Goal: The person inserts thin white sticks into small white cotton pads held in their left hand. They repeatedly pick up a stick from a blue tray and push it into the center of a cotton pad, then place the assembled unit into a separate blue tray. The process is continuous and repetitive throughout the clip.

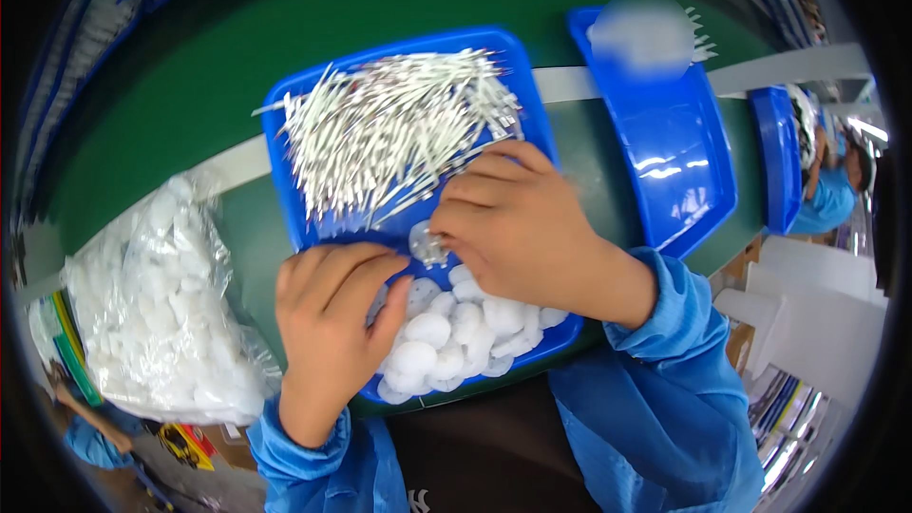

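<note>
A blue tray (285, 104) lies on the green table in front of me. Its far half holds a heap of thin white wire pieces (394, 119). Its near half holds several small round white caps (446, 337). My right hand (518, 228) rests over the tray's middle, its fingertips pinching a small clear round piece (426, 245). My left hand (332, 323) lies on the tray's near left side, fingers curled over the caps and touching them; I cannot tell whether it holds one.
A clear plastic bag (157, 309) full of white caps sits to the left. A second blue tray (679, 142) stands to the right, a third (781, 161) beyond it. Another person in a blue sleeve (826, 199) works at the far right.
</note>
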A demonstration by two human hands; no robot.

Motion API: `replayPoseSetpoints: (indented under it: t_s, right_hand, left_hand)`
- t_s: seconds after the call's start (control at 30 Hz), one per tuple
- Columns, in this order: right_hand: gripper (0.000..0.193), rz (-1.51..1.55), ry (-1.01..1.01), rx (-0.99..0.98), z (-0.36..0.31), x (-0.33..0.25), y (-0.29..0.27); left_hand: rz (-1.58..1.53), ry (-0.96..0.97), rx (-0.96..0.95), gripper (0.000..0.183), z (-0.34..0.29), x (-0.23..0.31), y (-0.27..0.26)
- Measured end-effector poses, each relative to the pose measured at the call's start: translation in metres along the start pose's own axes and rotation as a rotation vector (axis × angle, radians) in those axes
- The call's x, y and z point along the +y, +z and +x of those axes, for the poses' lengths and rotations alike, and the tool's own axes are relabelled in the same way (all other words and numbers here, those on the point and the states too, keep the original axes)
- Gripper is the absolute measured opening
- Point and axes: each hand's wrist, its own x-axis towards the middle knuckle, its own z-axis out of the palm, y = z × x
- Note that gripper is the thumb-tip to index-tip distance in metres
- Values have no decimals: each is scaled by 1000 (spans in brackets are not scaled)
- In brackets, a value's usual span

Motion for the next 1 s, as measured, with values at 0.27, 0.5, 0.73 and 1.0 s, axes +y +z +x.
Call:
replayPoseSetpoints:
  t_s: [0.27,0.5,0.73,1.0]
  right_hand:
    - [12,203,102,163,-12,27,-40]
    - [13,-221,621,363,-57,140,-85]
    - [13,-159,602,301,-65,133,-78]
    - [12,-475,301,281,-51,112,-80]
  left_hand:
    - [-17,-45,125,16,-18,-6,-13]
    - [-65,-42,105,15,-11,-7,-6]
    - [-44,-70,69,15,-12,-8,-6]
    - [-95,-36,-90,27,-3,1,-18]
